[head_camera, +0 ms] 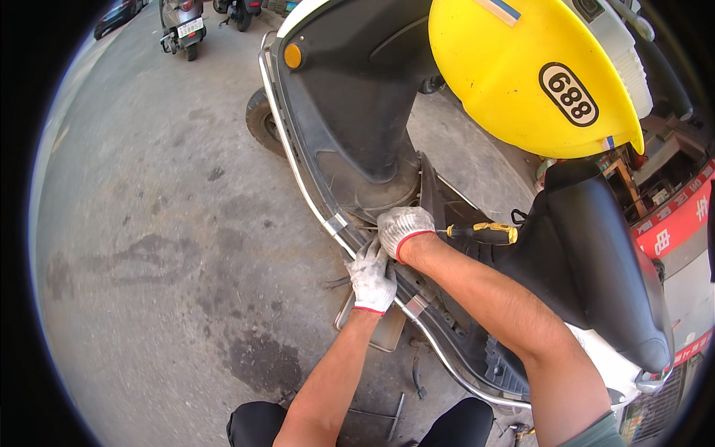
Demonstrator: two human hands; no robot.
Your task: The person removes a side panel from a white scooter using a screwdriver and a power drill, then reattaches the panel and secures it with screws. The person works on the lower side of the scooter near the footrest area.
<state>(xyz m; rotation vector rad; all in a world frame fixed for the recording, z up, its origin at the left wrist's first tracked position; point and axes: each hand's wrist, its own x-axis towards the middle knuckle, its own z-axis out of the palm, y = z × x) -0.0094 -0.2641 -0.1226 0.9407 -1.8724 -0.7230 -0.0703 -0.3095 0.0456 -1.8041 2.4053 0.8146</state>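
My left hand (pixel 372 276), in a grimy white knit glove with a red cuff, lies over the side edge of the scooter's footboard, at the chrome side rail (pixel 305 184). Just above and to the right, touching it, is my right hand (pixel 403 229) in a matching glove, its fingers curled low over the footboard opening. A screwdriver with a black and yellow handle (pixel 483 233) runs behind the right hand; its thin shaft shows on both sides. Whether the fingers grip the shaft cannot be made out. The fingertips of both hands are largely hidden.
A metal tray (pixel 384 332) lies on the ground under the rail. Near my knees are a T-shaped metal tool (pixel 397 416) and a short dark cable (pixel 416 373). The black seat (pixel 603 251) rises at right, below a yellow front cover (pixel 519 72). Another scooter (pixel 184 25) stands farther off.
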